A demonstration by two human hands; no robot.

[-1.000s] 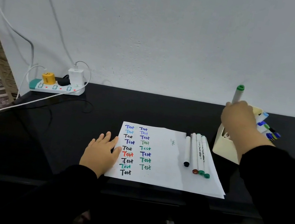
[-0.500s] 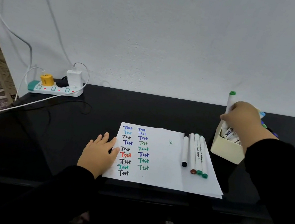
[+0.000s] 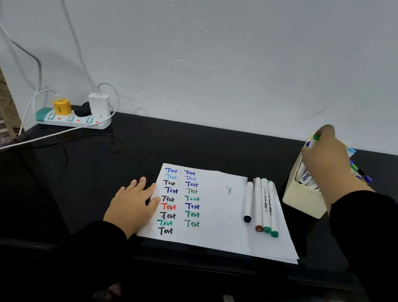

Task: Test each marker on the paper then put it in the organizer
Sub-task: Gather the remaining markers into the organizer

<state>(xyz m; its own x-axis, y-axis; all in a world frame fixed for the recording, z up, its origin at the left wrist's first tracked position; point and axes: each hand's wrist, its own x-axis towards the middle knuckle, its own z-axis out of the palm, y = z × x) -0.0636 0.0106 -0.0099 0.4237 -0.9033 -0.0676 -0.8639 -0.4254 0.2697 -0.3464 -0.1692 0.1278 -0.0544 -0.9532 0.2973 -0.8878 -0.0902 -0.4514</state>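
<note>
from the head view, the right hand sits over the cream organizer at the far right of the table, its fingers curled round a green-capped marker whose cap pokes out by the fingertips; the barrel is mostly hidden behind the hand, so how deep it sits in the organizer cannot be told. the grip looks like one for lowering the marker upright among the others already stood there, whose blue and green caps show past the knuckles.

the left hand lies flat with fingers straight and spread, holding nothing, its fingertips on the left edge of the paper, probably to keep the sheet from sliding during writing. the paper carries two columns of the word "test" in blues, blacks, greens and one red (plus a small faint mark further right), so many markers seem already tried.

four untested markers lie side by side on the right part of the paper, caps toward the person: one dark, one brown, two green. they sit between the writing and the organizer, near the right hand's path, so a low reach back could nudge them.

at the far left of the table a power strip with a white charger and a yellow plug trails cables, well apart from the work.
</note>
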